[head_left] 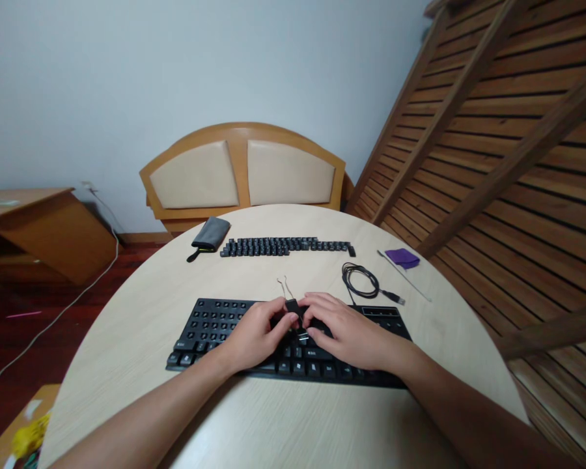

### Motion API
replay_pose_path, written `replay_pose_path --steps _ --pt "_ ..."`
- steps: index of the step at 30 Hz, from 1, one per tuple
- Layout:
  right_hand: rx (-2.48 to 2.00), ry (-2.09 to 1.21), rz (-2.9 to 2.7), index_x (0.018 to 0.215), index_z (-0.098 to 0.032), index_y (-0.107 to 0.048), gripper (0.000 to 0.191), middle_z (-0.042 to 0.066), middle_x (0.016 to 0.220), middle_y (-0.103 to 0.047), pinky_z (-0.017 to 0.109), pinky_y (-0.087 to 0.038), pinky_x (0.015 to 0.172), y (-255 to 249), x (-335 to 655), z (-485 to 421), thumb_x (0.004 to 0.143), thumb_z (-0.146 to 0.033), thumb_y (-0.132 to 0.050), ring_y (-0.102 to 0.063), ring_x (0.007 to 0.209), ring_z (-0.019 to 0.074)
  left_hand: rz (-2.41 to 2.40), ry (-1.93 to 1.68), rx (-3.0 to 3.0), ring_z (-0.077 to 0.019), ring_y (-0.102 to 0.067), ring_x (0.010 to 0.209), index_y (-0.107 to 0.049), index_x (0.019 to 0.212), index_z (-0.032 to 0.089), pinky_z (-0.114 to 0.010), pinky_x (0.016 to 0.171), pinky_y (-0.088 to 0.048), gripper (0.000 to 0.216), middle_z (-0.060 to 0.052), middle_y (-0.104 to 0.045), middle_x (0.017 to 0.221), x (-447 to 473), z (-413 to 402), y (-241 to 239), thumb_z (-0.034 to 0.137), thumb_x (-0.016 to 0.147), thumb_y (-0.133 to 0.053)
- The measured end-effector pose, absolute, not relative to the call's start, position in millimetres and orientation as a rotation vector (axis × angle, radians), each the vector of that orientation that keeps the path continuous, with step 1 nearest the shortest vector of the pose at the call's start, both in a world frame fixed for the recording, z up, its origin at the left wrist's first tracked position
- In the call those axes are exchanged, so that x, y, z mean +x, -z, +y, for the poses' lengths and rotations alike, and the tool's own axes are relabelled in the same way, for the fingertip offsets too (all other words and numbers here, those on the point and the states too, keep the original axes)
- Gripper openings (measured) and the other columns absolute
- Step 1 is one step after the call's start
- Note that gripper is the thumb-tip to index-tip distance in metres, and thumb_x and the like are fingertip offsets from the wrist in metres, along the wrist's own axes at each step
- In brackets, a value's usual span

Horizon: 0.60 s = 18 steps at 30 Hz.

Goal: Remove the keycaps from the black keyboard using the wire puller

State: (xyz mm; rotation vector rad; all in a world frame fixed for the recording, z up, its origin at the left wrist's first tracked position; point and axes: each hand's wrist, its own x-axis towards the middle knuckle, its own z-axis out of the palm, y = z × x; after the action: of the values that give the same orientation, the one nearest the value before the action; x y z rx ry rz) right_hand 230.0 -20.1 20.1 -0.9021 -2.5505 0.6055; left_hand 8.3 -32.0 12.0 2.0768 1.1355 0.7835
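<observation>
Head cam, blk kbd [299, 369], bent-wire tool [293, 305]

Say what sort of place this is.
Probably a bedroom or similar room at home: what looks like a padded headboard stands behind the round table, and a slatted wooden frame rises at the right.

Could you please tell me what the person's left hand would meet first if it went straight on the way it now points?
Probably the right hand, just past the black two-pronged tool at the fingertips of the left hand, though depth is unclear.
</observation>
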Motion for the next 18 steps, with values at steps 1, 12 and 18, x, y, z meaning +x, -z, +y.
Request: replay_pose_path --steps 1,12,18 --pt "-0.881 -0.599 -2.559 0.097 -0.021 -0.06 0.009 0.008 0.127 -0.059 0.041 -0.036 0.112 -20.7 228.7 -20.8 0.094 -0.022 -0.051 -0.046 0.13 0.0221 1.127 -0.788 2.067 -0.0166 -0.06 0.069 -0.064 0.085 0.015 -0.027 0.067 -0.042 0.025 -0.003 -0.068 0.075 7.9 -31.4 -11.8 0.031 0.098 -0.049" --pt "-0.791 -0.626 -2.581 0.098 -0.018 -0.064 0.014 0.01 0.115 -0.064 0.041 -0.041 0.107 -24.7 224.4 -21.4 0.086 -0.014 -0.057 -0.054 0.117 0.0229 1.0 -0.774 2.064 -0.0158 -0.06 0.07 -0.064 0.083 0.015 -0.026 0.067 -0.044 0.024 -0.003 -0.068 0.075 7.7 -29.3 -16.1 0.028 0.097 -0.049" --pt "-0.798 -0.642 -2.576 0.1 -0.019 -0.065 0.016 0.01 0.115 -0.063 0.041 -0.041 0.107 -24.6 224.6 -21.7 0.087 -0.015 -0.057 -0.054 0.118 0.0234 1.012 -0.761 2.111 -0.0149 -0.057 0.067 -0.061 0.081 0.016 -0.026 0.064 -0.043 0.025 -0.001 -0.064 0.072 6.2 -29.0 -14.7 0.03 0.098 -0.048"
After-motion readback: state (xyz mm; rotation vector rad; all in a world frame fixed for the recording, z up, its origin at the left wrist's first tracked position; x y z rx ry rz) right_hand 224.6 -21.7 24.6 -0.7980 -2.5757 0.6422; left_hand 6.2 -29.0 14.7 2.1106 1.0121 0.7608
